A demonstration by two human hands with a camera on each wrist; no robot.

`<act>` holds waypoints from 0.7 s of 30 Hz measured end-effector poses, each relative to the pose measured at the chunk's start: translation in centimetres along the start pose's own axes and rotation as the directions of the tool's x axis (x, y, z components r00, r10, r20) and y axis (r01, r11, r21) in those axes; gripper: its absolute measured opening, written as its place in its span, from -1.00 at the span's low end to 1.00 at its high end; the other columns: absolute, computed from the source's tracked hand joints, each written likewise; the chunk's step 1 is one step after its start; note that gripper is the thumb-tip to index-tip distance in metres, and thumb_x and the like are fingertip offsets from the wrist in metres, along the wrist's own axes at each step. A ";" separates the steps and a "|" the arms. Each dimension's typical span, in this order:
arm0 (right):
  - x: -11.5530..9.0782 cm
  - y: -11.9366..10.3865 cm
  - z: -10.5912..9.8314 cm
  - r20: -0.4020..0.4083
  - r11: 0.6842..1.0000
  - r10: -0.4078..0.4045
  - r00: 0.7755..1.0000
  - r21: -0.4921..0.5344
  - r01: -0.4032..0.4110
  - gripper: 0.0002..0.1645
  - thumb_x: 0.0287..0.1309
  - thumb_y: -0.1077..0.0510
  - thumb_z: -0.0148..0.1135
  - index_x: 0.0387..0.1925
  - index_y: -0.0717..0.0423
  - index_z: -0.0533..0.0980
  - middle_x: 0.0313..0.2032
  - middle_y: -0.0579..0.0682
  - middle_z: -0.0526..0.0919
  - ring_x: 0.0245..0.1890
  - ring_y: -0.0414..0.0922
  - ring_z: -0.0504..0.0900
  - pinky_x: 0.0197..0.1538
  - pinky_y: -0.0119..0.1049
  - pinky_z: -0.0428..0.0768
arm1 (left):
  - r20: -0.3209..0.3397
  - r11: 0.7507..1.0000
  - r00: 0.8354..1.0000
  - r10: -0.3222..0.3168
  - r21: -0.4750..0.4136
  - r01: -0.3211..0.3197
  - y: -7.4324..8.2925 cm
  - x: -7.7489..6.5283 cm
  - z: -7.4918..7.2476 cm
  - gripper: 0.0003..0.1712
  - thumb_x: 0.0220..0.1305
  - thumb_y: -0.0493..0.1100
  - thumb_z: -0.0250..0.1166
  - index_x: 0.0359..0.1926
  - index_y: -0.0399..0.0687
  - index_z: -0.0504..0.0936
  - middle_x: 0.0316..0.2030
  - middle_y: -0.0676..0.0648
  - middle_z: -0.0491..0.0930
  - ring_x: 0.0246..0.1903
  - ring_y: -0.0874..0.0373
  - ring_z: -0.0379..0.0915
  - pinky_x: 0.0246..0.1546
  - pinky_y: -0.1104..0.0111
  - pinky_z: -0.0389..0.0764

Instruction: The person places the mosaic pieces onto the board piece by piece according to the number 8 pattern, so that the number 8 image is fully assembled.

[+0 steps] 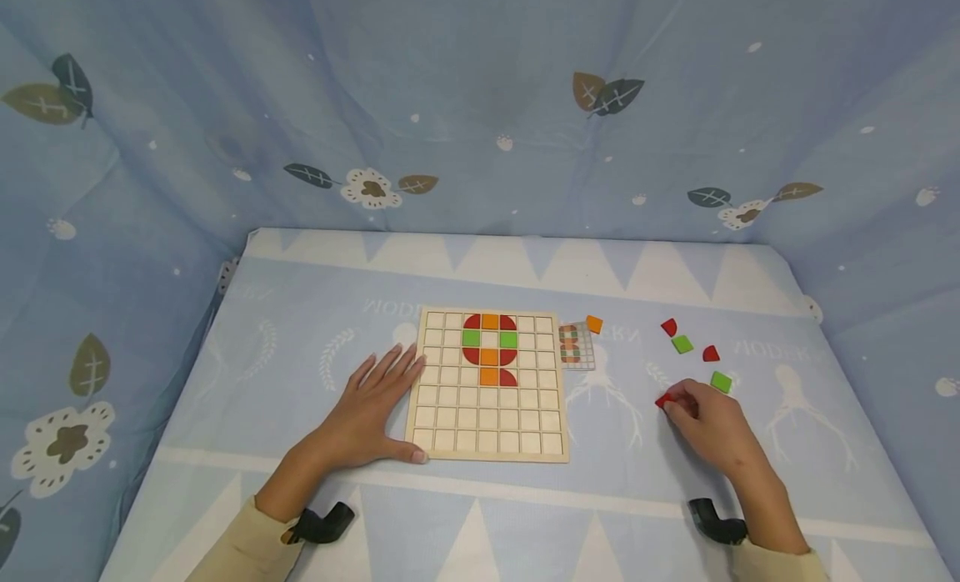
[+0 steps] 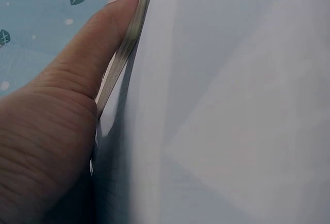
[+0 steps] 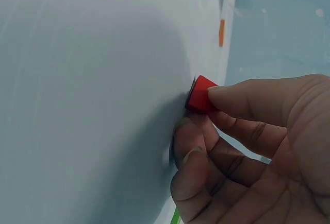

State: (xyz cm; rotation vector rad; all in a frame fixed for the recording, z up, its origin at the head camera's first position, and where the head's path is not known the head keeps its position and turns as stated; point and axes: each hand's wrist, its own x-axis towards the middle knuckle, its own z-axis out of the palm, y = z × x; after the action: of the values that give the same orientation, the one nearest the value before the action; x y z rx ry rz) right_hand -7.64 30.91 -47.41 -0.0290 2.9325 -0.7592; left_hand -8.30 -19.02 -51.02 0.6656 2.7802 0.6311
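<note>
Blue patterned fabric (image 1: 480, 107) is hanging around a pale table (image 1: 300, 503). The left hand (image 1: 367, 413) is touching a wooden grid board's (image 1: 467, 418) left edge, fingers spread; well to its right, the right hand (image 1: 711, 422) is pinching a red piece (image 1: 663, 400) between thumb and bent fingers, near a green square (image 1: 722, 382).

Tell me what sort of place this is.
Probably a small curtained booth for tabletop work: a patterned blue curtain stands close behind and beside a table, which bears a gridded board and loose tiles.
</note>
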 end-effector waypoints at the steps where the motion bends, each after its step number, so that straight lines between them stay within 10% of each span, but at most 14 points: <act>1: 0.1 -0.2 0.2 -0.003 1.000 -0.005 1.000 0.002 0.005 -0.89 0.29 0.31 0.30 -0.17 0.24 0.64 -0.41 -0.04 0.59 -0.35 -0.05 0.49 -0.31 -0.22 0.52 | 0.000 1.000 1.000 0.000 0.000 0.000 0.0 0.0 0.0 0.61 -0.22 0.59 0.54 0.69 -0.04 0.00 0.67 -0.10 -0.12 0.65 -0.05 -0.40 0.57 -0.08 -0.35; 21: 2.0 -4.7 1.4 0.024 0.996 -0.083 0.996 0.023 0.082 -0.89 0.31 0.26 0.34 -0.15 0.18 0.67 -0.43 -0.09 0.60 -0.39 -0.09 0.49 -0.30 -0.22 0.54 | 0.007 1.000 1.000 0.005 0.007 -0.005 -0.3 0.0 0.1 0.62 -0.23 0.65 0.49 0.69 -0.01 -0.02 0.67 -0.07 -0.13 0.65 -0.03 -0.42 0.57 -0.07 -0.36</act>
State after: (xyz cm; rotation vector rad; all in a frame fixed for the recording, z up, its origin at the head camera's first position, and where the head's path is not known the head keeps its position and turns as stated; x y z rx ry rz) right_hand -9.52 26.02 -46.53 -0.1575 2.9147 -0.7960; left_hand -8.40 -19.18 -51.21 0.6746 2.7768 0.6196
